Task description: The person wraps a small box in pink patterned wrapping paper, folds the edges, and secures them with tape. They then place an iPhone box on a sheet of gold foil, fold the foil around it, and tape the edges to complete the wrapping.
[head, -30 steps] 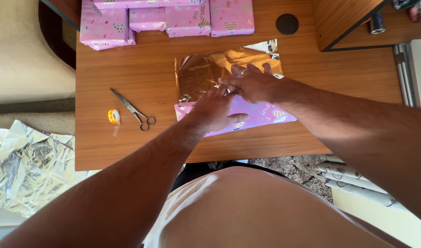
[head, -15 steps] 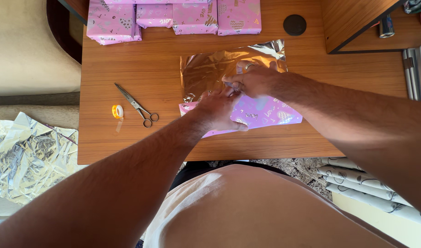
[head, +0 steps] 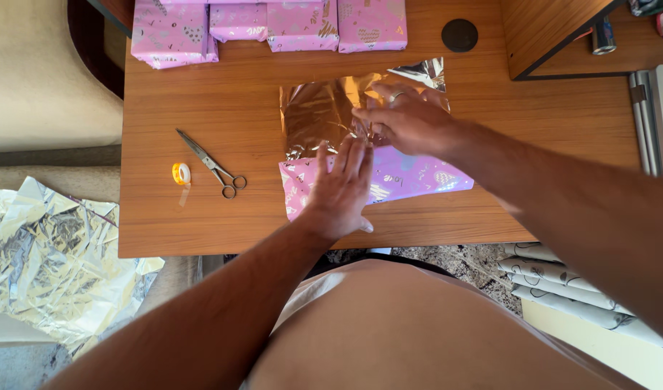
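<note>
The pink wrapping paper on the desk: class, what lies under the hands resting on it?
Pink wrapping paper folds over shiny gold foil. The left hand lies flat on it; the right hand covers the fold edge. Whatever lies inside is hidden.

This looks like a living room at home, turned into a gift-wrapping corner. A wood-grain tabletop (head: 223, 101) stands beside a cream upholstered sofa (head: 42, 72), with patterned stone flooring (head: 447, 261) below. Pink wrapped parcels (head: 266, 22) line the far edge, scissors (head: 210, 164) and a tape roll (head: 180, 173) lie nearby, and crumpled silver foil (head: 49, 267) sits on the floor.
</note>
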